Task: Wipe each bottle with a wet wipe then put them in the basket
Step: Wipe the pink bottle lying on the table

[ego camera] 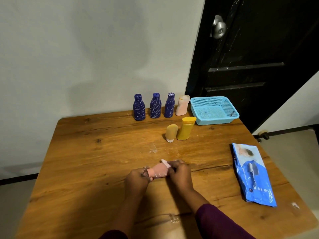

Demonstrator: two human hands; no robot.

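1. Across the lower frame, a wooden table [86,152] is filling most of the view, standing against a pale wall, with a black door [259,57] rising at one o'clock.
2. At four o'clock on the table, a blue wet-wipe pack [253,175] is lying flat, well apart from the hands.
3. At one o'clock, a light-blue mesh basket [215,118] is sitting at the far edge with no bottle inside it.
4. At twelve o'clock, three dark-blue bottles [155,107] are standing upright in a row, with a pale pink bottle [182,106] just beside them, next to the basket.
5. Nearer the middle, a yellow bottle [185,129] and a tan tube [171,132] are standing cap-down, side by side.
6. At six o'clock, the left hand [138,178] is clenching one end of a pink bottle [159,170], which is lying sideways just above the tabletop.
7. The right hand [179,171] is gripping the bottle's other end, pressing a white wet wipe [165,163] against it.
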